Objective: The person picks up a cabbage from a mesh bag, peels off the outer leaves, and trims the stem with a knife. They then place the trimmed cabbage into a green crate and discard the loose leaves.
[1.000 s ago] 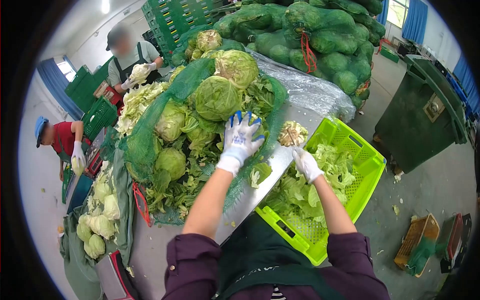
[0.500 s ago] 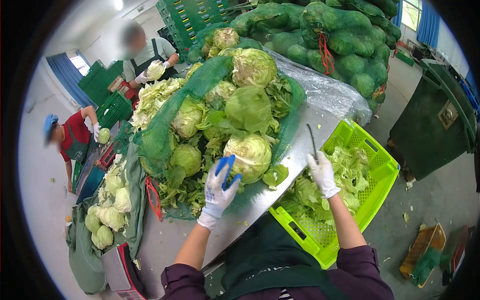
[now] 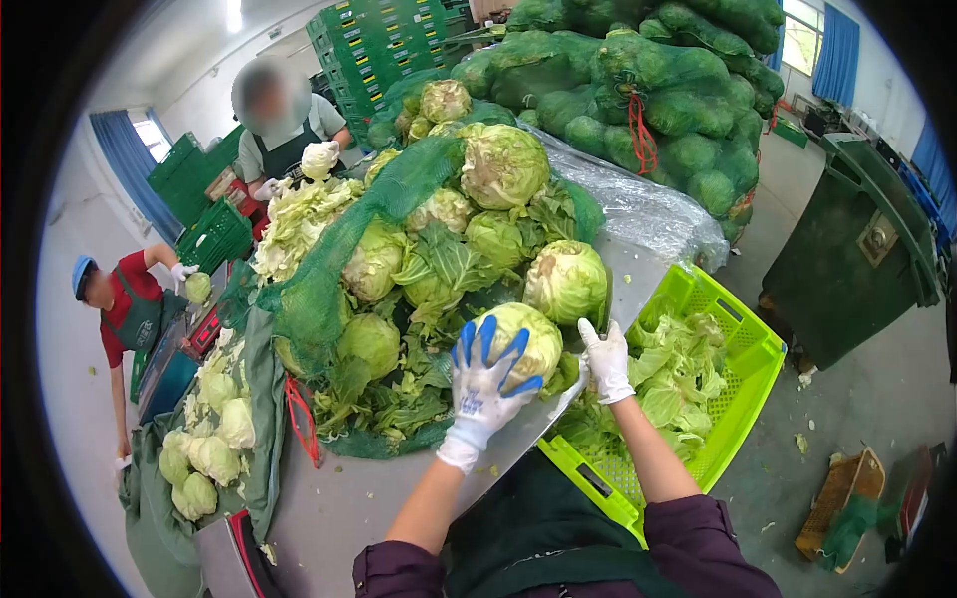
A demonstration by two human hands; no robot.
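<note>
Cabbage (image 3: 536, 337) against left hand (image 3: 483, 387), near right (image 3: 607, 363)

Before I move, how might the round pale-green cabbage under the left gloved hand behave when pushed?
The round cabbage may roll, with no flat side showing, though the other pale-green cabbage beyond could check it. Its closely wrapped leaves suggest a firm head.
</note>
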